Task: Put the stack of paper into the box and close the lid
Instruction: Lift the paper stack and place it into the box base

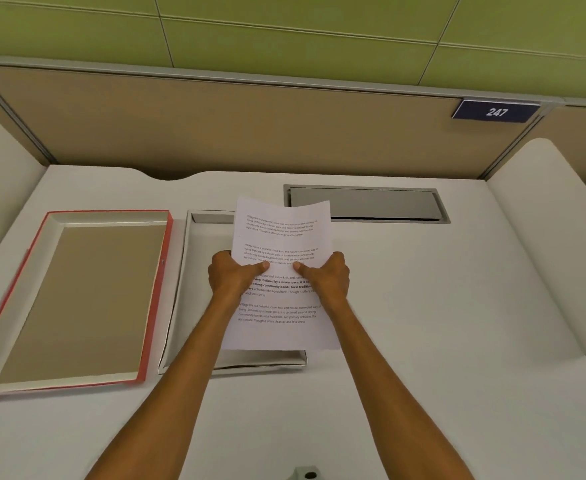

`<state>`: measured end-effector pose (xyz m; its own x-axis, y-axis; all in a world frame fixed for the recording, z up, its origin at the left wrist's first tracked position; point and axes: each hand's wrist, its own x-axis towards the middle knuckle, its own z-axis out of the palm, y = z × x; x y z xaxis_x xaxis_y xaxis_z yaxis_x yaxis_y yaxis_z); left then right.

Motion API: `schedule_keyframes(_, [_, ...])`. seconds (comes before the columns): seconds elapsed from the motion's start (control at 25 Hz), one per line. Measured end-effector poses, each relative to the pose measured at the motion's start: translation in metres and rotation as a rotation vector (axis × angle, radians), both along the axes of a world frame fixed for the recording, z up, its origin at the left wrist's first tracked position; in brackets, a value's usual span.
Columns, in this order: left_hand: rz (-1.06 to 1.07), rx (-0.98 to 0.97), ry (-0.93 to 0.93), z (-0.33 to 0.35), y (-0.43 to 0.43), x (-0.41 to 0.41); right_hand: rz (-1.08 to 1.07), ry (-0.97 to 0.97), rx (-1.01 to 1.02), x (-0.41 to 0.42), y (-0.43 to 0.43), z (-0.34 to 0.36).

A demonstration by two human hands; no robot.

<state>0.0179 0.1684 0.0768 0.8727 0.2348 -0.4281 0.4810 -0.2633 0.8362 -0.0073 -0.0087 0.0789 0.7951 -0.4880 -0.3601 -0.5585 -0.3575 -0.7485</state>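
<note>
Paper stack (282,237) pinched in both grips, left hand (233,276), right hand (329,276), above open box (178,299); next, lower flat inside.

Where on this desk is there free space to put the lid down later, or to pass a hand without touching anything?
Bare desk lies right of the paper stack, below the grey cable hatch, and along the near edge. The left side is crowded: the red-edged lid and open box lie close together. Both hands, left hand and right hand, hold the stack over the box.

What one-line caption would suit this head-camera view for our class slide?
Both hands, left hand and right hand, hold the stack of paper above the open box; its red-edged lid lies alongside.
</note>
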Motion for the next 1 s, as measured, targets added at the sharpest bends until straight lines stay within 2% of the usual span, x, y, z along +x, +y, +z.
schedule_keyframes(0.44, [0.039,0.023,0.045,-0.021,0.073,0.012,0.081,0.049,-0.029,0.023,0.075,-0.023])
schedule_keyframes(0.72, [0.004,-0.036,0.089,-0.043,0.084,0.024,0.084,0.066,-0.022,0.033,0.086,-0.044])
schedule_keyframes(1.0, [-0.002,-0.085,0.091,-0.058,0.085,0.031,0.117,0.096,-0.098,0.044,0.085,-0.050])
